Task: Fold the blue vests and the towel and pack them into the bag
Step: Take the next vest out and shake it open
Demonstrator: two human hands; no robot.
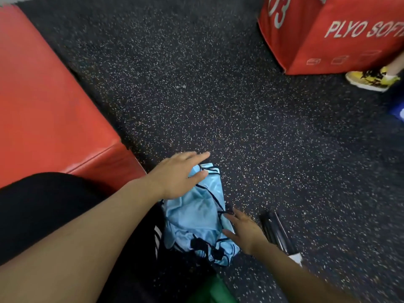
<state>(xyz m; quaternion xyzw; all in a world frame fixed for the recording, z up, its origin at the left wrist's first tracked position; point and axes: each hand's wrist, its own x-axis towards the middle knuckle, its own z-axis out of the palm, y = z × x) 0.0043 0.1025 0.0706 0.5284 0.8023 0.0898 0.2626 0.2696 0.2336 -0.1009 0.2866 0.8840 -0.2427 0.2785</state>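
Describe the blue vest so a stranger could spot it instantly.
Start at the big red padded block on the left and follow its near corner down to the speckled black floor. There lies a crumpled pale-blue vest with dark trim, between the left hand and right hand. It is the only light-blue fabric.

Dark rubber gym floor (218, 95) with white and tan speckles fills most of the view. Red padded block (48, 101) left of the floor's open middle, top face flat, front corner toward the camera. Red plyo box (328, 40) far right of that block, across the floor, white lettering "PLYO SOFT" and a large "03" on its sides. Yellow shoe (371, 79) just beside the plyo box's lower right corner. Even, soft lighting.
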